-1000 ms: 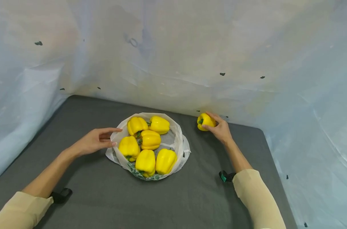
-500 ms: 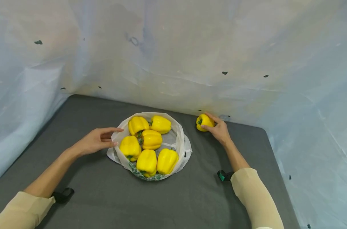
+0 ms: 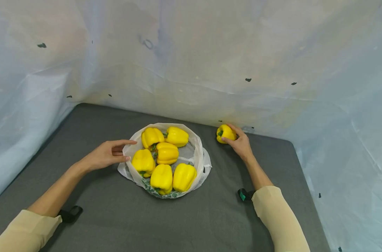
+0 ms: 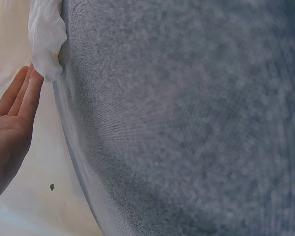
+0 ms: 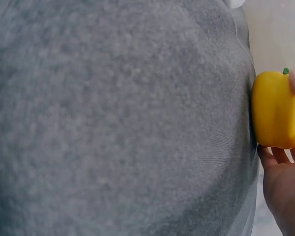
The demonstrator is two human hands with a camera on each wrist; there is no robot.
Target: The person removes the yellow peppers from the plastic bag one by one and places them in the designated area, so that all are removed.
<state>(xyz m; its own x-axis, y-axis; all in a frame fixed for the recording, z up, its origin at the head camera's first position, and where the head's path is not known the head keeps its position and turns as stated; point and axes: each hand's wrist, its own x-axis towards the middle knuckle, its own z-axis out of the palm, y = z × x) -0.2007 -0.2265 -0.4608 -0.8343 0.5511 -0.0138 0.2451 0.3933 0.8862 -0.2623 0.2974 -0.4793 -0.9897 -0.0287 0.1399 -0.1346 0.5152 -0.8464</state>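
Observation:
My right hand (image 3: 241, 143) grips a yellow bell pepper (image 3: 226, 134) at the back of the dark cloth, thumb on the near side and fingers round the far side. In the right wrist view, the pepper (image 5: 275, 109) shows its green stem, with fingertips under its end. To its left stands a white plastic bag (image 3: 198, 147) with its mouth wide and its rim rolled down. Several yellow bell peppers (image 3: 167, 153) lie inside it. My left hand (image 3: 103, 155) rests at the bag's left rim, fingers extended; the left wrist view shows the fingertips against the bag (image 4: 46, 39).
A dark grey cloth (image 3: 165, 224) covers the table. Pale plastic sheeting (image 3: 191, 63) hangs behind it and along both sides, close to the right hand. Black straps (image 3: 70, 214) hang from both wrists.
The head view has shifted slightly. Both hands keep their places, the right on its bell pepper and the left at the bag's rim.

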